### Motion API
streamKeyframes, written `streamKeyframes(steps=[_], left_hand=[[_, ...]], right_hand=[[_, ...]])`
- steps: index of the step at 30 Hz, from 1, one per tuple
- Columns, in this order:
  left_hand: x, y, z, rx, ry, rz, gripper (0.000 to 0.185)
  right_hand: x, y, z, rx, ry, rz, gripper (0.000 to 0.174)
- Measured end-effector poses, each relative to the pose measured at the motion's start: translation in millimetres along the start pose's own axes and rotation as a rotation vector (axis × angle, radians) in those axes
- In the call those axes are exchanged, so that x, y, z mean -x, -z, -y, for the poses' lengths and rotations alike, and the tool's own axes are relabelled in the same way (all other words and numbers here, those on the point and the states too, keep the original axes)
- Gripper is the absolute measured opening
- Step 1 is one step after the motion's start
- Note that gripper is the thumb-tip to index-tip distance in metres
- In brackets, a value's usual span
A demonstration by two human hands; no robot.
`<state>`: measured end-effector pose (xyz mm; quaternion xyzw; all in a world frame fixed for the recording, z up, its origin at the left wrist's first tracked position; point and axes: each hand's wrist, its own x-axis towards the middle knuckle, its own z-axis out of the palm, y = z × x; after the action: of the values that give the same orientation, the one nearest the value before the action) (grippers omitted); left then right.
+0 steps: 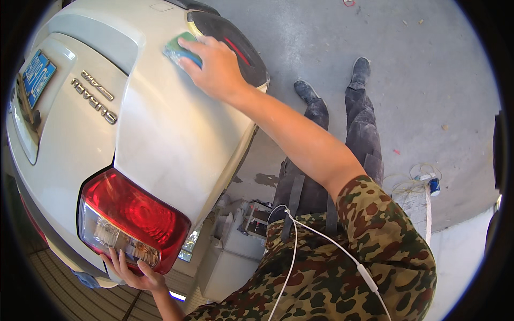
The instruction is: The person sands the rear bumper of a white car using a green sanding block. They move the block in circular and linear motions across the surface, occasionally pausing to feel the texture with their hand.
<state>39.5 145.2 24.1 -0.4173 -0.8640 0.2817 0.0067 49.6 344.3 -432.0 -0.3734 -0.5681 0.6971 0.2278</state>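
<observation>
My right hand (219, 68) grips a green and blue sponge-like pad (182, 46) and holds it against the white rear bumper (172, 132) of a Subaru car. Some whitish residue shows on the pad's blue side. Close by are the bumper's dark lower trim (225, 36) and its narrow red reflector (237, 51). My left hand (138, 273) holds nothing; its spread fingers rest on the clear lower part of the red tail light (140, 216). The tailgate (86, 140) carries chrome lettering and a blue licence plate (40, 78).
A white cable (321, 236) hangs across my camouflage shirt. My shoes (360, 72) stand on grey concrete (421, 80) beside the car. Behind me are a white cabinet (233, 261), a blue can (434, 187) and a loose coil of thin line (403, 186). A blue cloth-like thing (86, 279) lies at the car's edge.
</observation>
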Motion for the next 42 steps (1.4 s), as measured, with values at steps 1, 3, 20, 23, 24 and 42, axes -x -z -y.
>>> streamKeyframes(steps=[1,3,20,23,24,42], left_hand=[[1,0,-1,-0.002,0.010,-0.002,0.049],[-1,0,0,-0.010,-0.009,-0.008,0.048],[-4,0,0,0.015,-0.071,-0.009,0.046],[-3,0,-1,-0.011,-0.040,-0.004,0.046],[-3,0,0,-0.016,-0.024,-0.003,0.046],[-4,1,-1,-0.021,-0.061,0.017,0.046]], right_hand=[[-7,-1,0,0.009,0.001,0.033,0.043],[-12,-1,5,-0.011,-0.004,0.034,0.042],[85,27,43,-0.056,0.019,0.020,0.050],[14,4,17,-0.012,-0.064,0.016,0.047],[-21,-4,-2,-0.101,-0.122,0.072,0.048],[90,40,25,-0.114,-0.197,0.097,0.048]])
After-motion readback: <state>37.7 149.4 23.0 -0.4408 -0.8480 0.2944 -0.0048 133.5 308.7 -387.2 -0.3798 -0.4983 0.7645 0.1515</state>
